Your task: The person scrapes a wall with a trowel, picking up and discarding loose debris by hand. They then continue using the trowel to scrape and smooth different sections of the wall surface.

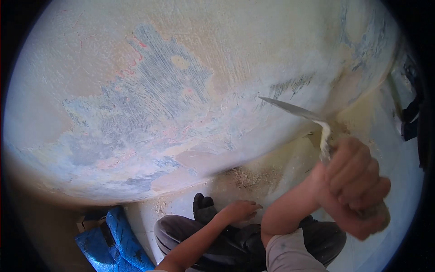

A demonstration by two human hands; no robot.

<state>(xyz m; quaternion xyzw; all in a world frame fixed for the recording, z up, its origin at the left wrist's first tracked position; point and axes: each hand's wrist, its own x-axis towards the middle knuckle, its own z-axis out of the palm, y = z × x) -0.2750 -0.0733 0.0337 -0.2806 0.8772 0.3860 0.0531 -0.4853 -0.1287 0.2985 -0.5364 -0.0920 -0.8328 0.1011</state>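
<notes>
My right hand (355, 179) is raised at the right, its fingers wrapped around the handle of a trowel (292, 109). The trowel's bent neck is coated with pale material, and its thin pointed blade reaches left across the view of the wall (244, 41). Large grey-blue scraped patches, pinkish marks and bare beige areas cover that wall. Low in front of my body, my left hand (241, 211) hangs near my knee with fingers loosely stretched out and nothing in them.
Crumbled debris (253, 177) lies along the foot of the wall on the pale floor. A blue plastic-wrapped bundle (108, 242) sits at the lower left beside my leg. Dark items (411, 118) stand at the far right edge. My shoe (202, 206) is close to the wall.
</notes>
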